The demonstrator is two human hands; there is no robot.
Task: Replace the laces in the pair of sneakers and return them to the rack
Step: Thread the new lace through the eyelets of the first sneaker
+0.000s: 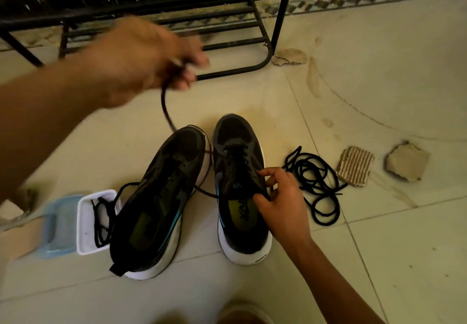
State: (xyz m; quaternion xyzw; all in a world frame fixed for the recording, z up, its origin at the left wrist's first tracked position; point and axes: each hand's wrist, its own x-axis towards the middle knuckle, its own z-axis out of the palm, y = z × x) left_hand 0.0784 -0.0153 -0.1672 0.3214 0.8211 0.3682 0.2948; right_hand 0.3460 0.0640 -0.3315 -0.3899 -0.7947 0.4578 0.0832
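Two dark sneakers with white soles stand side by side on the tiled floor. The left sneaker [164, 197] has bare eyelets. The right sneaker [240, 187] is laced over its front eyelets. My left hand [141, 58], blurred and raised above the shoes, pinches the end of a black lace [165, 107] that curves down toward the sneakers. My right hand [280, 202] grips the collar and upper eyelet edge of the right sneaker. A loose pile of black laces [314, 182] lies on the floor right of that shoe.
A black metal shoe rack [275, 33] stands at the back. A white tub [87, 225] holding a black lace and a blue lid [59, 227] sit left of the shoes. Cardboard scraps [356, 165] lie at the right. My foot [242, 311] shows at the bottom.
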